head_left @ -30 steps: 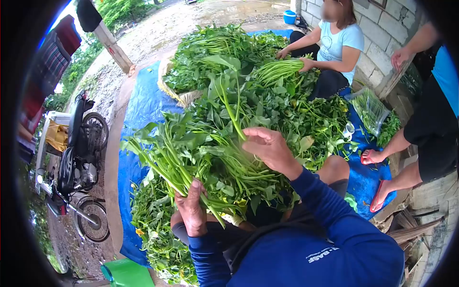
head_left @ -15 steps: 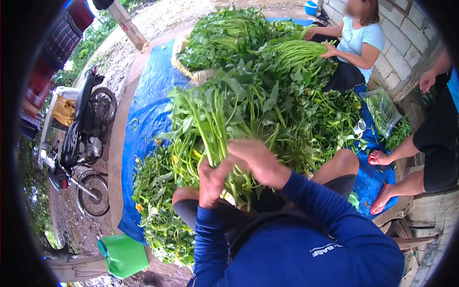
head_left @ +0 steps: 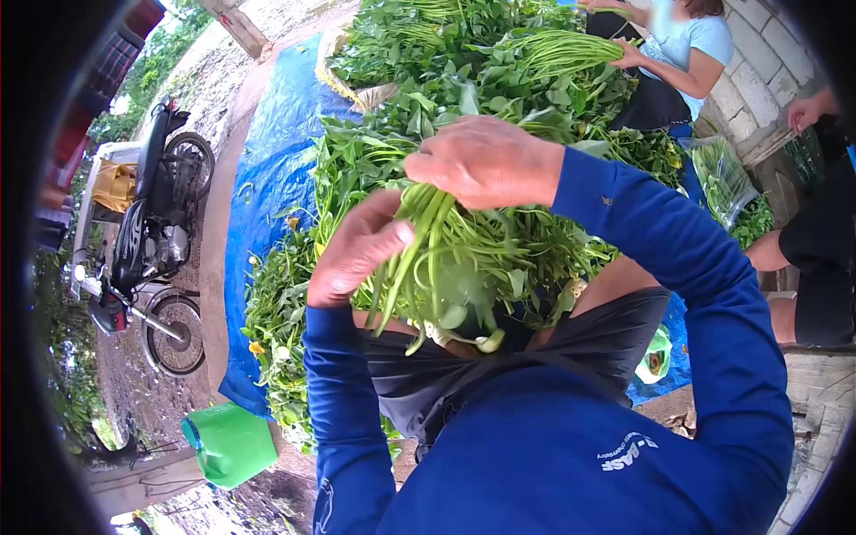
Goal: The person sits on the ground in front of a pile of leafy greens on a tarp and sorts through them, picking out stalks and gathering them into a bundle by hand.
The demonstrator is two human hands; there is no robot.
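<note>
My right hand [head_left: 486,162] is closed round the upper part of a bunch of green stems [head_left: 430,234], raised over my lap. The cut ends hang down below it. On the left side of the bunch, my left hand [head_left: 357,250] rests with its thumb against the stems, its other fingers partly hidden behind them. Behind and beneath both hands spreads a large heap of leafy greens [head_left: 562,116].
A person in a light blue shirt [head_left: 694,53] holds another bunch at the upper right. A second person's bare legs [head_left: 765,252] show at the right. A blue tarp [head_left: 276,152], a green container [head_left: 230,444], a motorcycle [head_left: 143,236] and a plastic bag of greens [head_left: 718,178] are around.
My right hand has risen and now grips the bunch from above. The bunch's stem ends point down toward my lap. My left hand has moved up and left, and the view has tilted down.
</note>
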